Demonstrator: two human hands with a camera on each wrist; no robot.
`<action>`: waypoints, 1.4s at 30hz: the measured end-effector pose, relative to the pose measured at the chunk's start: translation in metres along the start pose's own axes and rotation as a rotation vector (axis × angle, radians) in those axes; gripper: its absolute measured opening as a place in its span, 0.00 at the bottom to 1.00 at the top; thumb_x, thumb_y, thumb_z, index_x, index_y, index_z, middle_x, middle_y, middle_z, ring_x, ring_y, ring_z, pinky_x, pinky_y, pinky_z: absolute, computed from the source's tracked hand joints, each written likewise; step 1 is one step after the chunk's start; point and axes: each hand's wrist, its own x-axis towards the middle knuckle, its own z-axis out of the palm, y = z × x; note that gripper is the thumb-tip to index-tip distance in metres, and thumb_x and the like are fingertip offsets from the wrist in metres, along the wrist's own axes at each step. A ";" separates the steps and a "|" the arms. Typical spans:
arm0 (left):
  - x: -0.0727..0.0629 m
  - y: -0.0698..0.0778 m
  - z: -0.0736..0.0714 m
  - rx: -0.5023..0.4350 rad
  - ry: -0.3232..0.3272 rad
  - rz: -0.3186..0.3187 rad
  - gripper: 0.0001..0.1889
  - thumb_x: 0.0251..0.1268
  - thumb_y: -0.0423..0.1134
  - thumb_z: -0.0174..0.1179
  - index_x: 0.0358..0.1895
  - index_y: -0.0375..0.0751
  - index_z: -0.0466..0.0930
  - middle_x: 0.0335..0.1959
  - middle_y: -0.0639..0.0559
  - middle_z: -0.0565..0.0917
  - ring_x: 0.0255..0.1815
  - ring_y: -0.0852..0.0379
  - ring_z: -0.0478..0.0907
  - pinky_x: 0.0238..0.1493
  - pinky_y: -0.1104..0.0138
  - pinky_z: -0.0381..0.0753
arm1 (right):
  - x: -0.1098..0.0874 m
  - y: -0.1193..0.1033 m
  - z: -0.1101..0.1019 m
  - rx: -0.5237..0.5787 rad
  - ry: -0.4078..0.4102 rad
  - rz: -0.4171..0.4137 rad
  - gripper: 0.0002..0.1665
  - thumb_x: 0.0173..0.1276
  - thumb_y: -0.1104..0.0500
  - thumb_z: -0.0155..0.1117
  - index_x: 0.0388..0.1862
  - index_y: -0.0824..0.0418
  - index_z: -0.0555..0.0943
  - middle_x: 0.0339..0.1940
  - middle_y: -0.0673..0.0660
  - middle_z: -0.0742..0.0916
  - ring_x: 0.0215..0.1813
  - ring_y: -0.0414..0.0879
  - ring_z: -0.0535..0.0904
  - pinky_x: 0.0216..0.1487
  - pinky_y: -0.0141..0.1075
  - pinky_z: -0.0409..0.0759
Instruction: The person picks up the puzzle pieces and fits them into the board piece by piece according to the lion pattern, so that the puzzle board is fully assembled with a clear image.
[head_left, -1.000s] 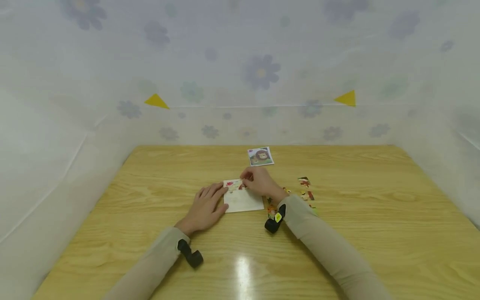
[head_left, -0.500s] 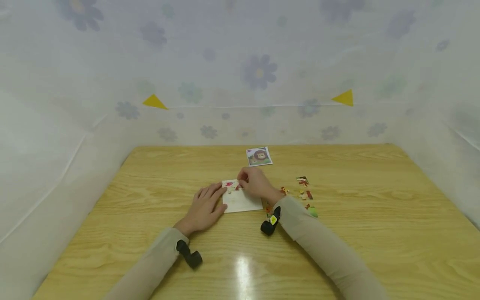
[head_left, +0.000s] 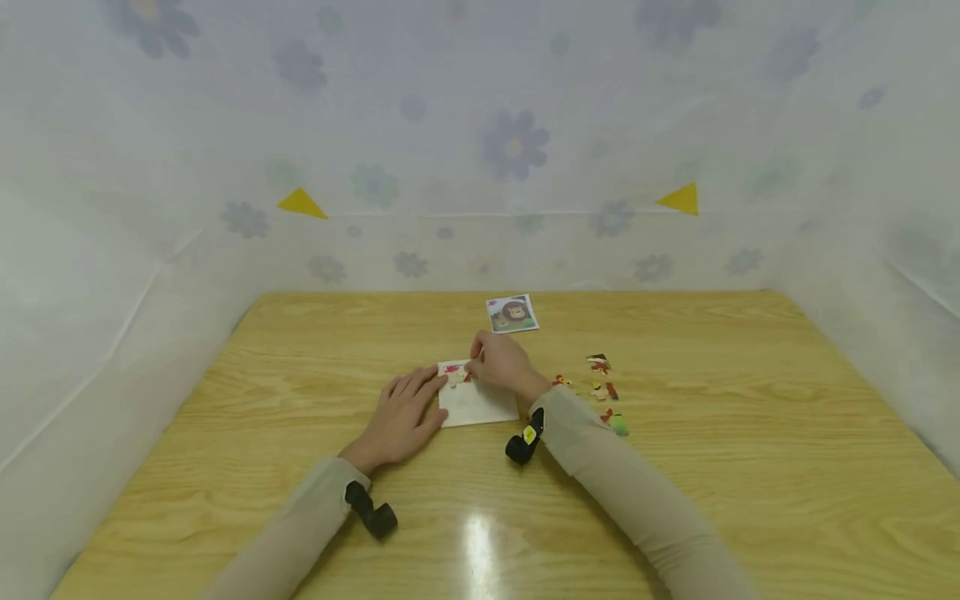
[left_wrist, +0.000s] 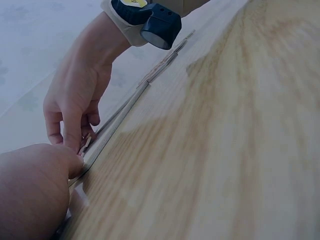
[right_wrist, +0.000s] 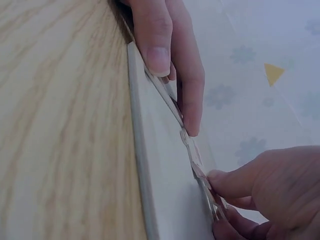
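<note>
A flat white puzzle board (head_left: 480,407) lies on the wooden table, with joined jigsaw pieces (head_left: 454,372) along its far left part. My left hand (head_left: 401,419) rests at the board's left edge, fingers extended and thumb on the near corner. At the far edge, my right hand (head_left: 506,364) pinches a jigsaw piece (head_left: 468,374) between thumb and fingers, beside the joined ones. Much of that piece is covered by the hand. In the right wrist view, the right thumb and fingers (right_wrist: 235,185) hold the thin piece edge-on at the board's surface.
Several loose jigsaw pieces (head_left: 603,391) lie right of the board, some partly behind the right forearm. A square picture card (head_left: 512,313) with a lion stands out beyond the board, near the table's back. Flower-patterned white sheeting (head_left: 517,250) surrounds the table.
My right hand and wrist have shifted a little left along the board's far edge, still pinching the piece. The left hand stays in place on the board. The head view has drifted slightly.
</note>
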 end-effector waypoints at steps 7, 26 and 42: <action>0.001 -0.001 0.001 0.002 0.008 0.011 0.29 0.72 0.49 0.50 0.70 0.38 0.65 0.73 0.40 0.62 0.73 0.40 0.58 0.70 0.40 0.52 | 0.003 0.002 -0.003 0.004 -0.035 -0.013 0.10 0.63 0.57 0.68 0.36 0.60 0.78 0.29 0.54 0.83 0.29 0.44 0.76 0.31 0.32 0.72; 0.002 0.003 0.000 0.006 0.000 -0.005 0.29 0.72 0.48 0.51 0.71 0.38 0.64 0.73 0.40 0.63 0.73 0.40 0.58 0.70 0.41 0.52 | 0.002 0.001 -0.005 0.015 -0.054 -0.021 0.10 0.64 0.57 0.67 0.39 0.60 0.78 0.28 0.54 0.83 0.29 0.43 0.76 0.29 0.32 0.71; 0.005 0.002 0.000 0.000 0.005 0.004 0.29 0.71 0.48 0.51 0.71 0.38 0.64 0.73 0.40 0.63 0.73 0.40 0.58 0.70 0.41 0.52 | 0.003 0.015 -0.003 0.019 0.064 -0.089 0.16 0.64 0.51 0.68 0.40 0.61 0.77 0.30 0.55 0.81 0.29 0.44 0.73 0.30 0.34 0.72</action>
